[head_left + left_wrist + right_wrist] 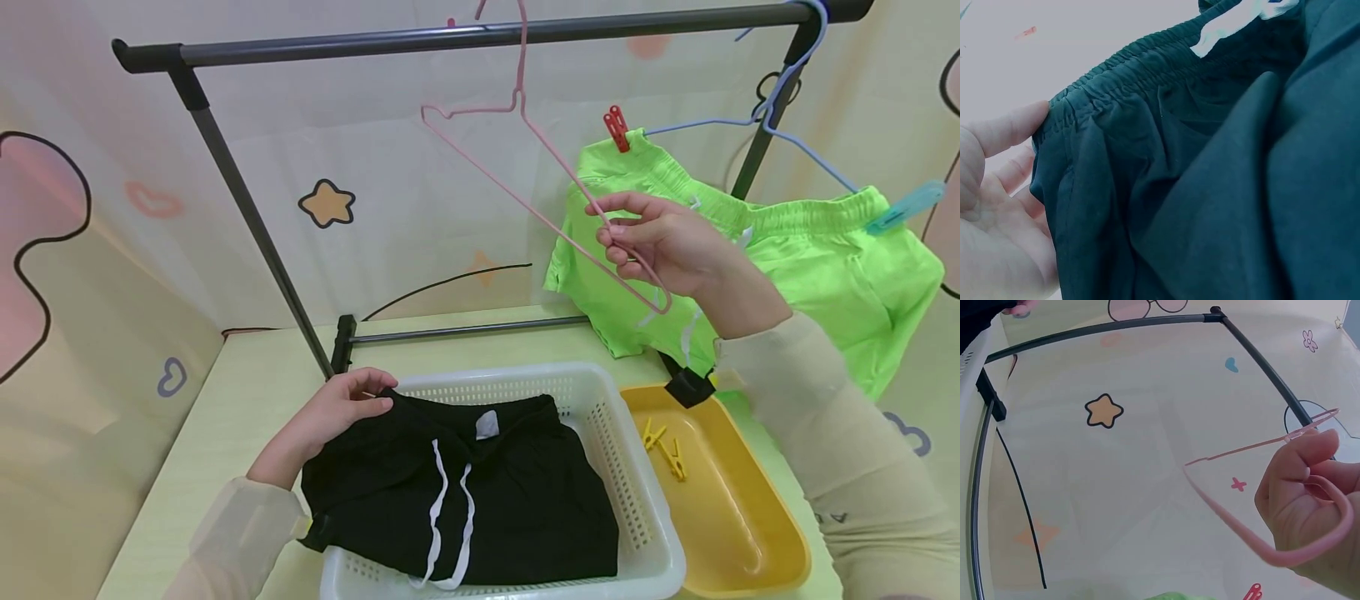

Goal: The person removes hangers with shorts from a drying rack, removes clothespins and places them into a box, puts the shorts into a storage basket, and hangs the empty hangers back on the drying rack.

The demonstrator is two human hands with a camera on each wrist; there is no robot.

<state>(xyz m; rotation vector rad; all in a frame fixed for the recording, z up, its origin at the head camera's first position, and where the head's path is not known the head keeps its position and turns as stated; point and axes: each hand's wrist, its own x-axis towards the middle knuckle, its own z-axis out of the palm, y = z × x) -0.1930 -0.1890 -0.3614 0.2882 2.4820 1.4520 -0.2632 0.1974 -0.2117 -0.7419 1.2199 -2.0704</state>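
Black shorts (525, 492) with white drawstrings lie across a white perforated basket (637, 475). At their upper left corner my left hand (341, 417) pinches the elastic waistband (1116, 81) between thumb and fingers. My right hand (667, 250) grips a pink hanger (487, 171) near one end, with the hanger tilted and its hook up by the rack's top bar. In the right wrist view the pink hanger (1254, 544) runs through the curled fingers of the right hand (1310, 487). Nothing hangs on this hanger.
A dark rack (360, 46) spans the table. Bright green shorts (817, 250) hang at right from a blue hanger (787, 137), held by a red clip (617, 129) and a blue clip (907, 207). Yellow clothespins (675, 458) lie in a yellow tray (735, 533) beside the basket.
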